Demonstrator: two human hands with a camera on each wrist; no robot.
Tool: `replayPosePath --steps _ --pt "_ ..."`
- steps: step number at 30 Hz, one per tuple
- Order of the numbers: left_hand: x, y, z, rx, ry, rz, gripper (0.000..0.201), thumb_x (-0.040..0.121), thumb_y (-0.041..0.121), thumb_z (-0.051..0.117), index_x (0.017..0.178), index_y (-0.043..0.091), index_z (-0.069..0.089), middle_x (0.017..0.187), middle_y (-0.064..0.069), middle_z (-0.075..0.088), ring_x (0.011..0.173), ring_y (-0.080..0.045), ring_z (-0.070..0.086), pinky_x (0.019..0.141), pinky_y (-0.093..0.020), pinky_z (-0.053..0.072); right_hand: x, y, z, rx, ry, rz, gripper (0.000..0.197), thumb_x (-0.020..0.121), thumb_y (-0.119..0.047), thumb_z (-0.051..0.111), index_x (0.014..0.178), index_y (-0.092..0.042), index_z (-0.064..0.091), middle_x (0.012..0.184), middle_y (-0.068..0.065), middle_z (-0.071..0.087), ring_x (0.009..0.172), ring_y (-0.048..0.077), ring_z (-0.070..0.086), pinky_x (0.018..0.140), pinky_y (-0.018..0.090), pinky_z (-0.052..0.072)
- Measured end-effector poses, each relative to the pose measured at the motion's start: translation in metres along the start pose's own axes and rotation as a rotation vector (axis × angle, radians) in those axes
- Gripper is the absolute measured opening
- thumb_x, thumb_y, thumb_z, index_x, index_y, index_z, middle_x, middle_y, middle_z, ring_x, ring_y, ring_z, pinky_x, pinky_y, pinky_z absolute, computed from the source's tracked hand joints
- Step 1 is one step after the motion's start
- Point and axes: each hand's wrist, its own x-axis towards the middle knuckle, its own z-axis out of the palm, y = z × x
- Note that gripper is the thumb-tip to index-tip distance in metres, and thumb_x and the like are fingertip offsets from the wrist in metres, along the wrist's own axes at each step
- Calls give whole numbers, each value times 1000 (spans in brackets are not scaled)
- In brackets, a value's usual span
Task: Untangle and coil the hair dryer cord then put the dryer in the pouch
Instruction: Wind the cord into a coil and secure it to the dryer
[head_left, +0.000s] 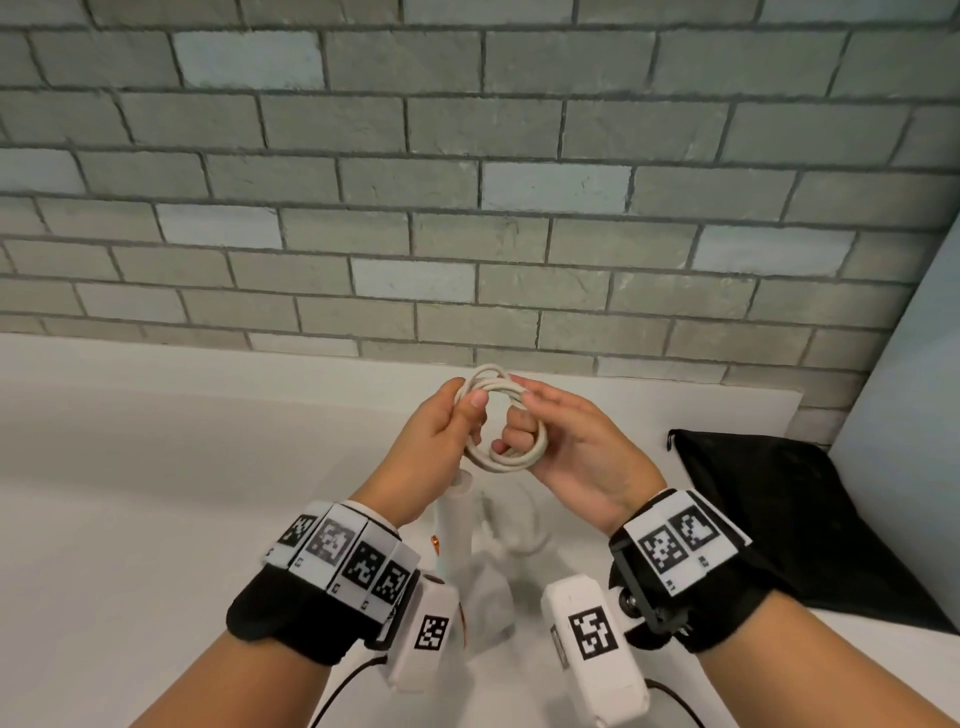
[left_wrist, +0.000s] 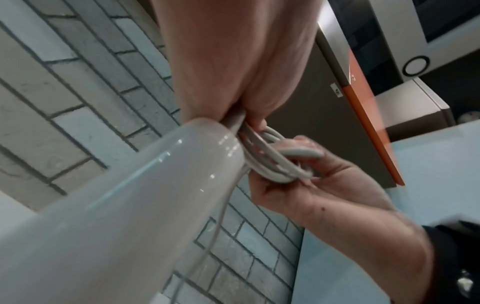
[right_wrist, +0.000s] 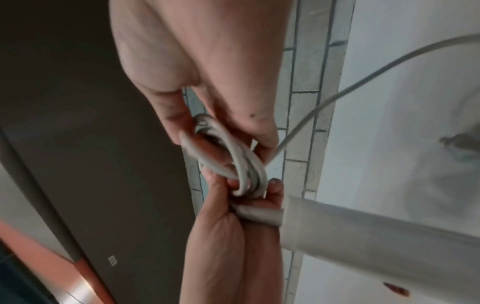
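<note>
A white cord coil of several loops hangs between both hands above the white counter. My left hand pinches the coil's left side, thumb on top; in the left wrist view the coil shows at its fingertips. My right hand has fingers curled through the loops and grips the coil. The white hair dryer hangs below the left hand, its handle and its strain relief near the left palm. A loose cord length trails away. The black pouch lies flat at the right.
A grey brick wall stands behind the counter. A pale panel closes the right side. The wrist views show a dark cabinet with an orange edge.
</note>
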Motion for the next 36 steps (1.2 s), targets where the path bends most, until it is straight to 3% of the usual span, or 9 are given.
replayPosePath --steps 5,9,12,16,19,24,30,33,36 --pt "1 -6 -1 -130 -24 -88 23 96 29 38 79 17 49 71 0 48 67 -15 45 64 -31 37 1 3 -1 -536 137 -63 52 75 17 56 118 -13 49 92 8 54 85 16 54 73 21 50" --pt "5 -7 -4 -57 34 -58 26 96 28 37 73 17 43 68 3 44 58 -6 42 55 -17 36 2 -3 -10 -876 308 -129 39 75 7 64 108 -12 53 94 10 50 83 23 58 65 37 58" --pt "10 -14 -10 -125 109 -129 28 96 26 38 71 15 42 66 1 43 60 -12 39 56 -23 34 -3 -9 -19 -865 355 -117 4 83 -1 60 83 -4 57 68 8 55 57 20 61 52 28 57" --pt "12 -18 -9 -170 124 -155 28 96 27 38 71 15 43 67 0 43 62 -15 39 59 -28 32 -7 -8 -21 -519 248 -55 19 93 -5 42 77 -7 53 66 4 56 66 16 61 74 32 55" --pt "11 -17 -7 -141 137 -147 28 96 27 36 72 17 42 66 1 41 60 -13 37 58 -25 32 -11 -9 -20 -236 210 -18 18 94 -10 41 82 -7 53 56 -1 37 45 8 42 56 24 53" --pt "10 -10 -3 -39 135 -97 27 97 27 35 71 21 39 67 1 37 57 -11 33 42 -8 30 -12 -7 -38 -988 332 -195 4 77 -4 67 77 -6 65 52 1 44 49 11 43 54 31 46" --pt "13 -10 -1 -29 182 -72 26 97 24 35 72 23 40 67 4 40 59 -9 37 44 -5 32 -19 -7 -45 -415 333 -85 8 86 -4 55 80 -4 61 49 -1 45 42 6 43 56 24 55" --pt "15 -11 -4 -15 212 -66 26 98 23 34 72 25 41 68 5 42 59 -8 39 44 -4 34 -24 -11 -54 -777 315 -117 7 82 -7 62 77 -6 67 43 -9 45 38 5 37 42 19 40" --pt "17 -14 -8 1 227 -82 26 97 25 34 72 25 41 68 5 42 60 -8 39 48 -10 35 -27 -11 -72 -958 447 -137 18 81 -6 64 64 -10 64 45 -8 50 42 4 47 52 19 45"
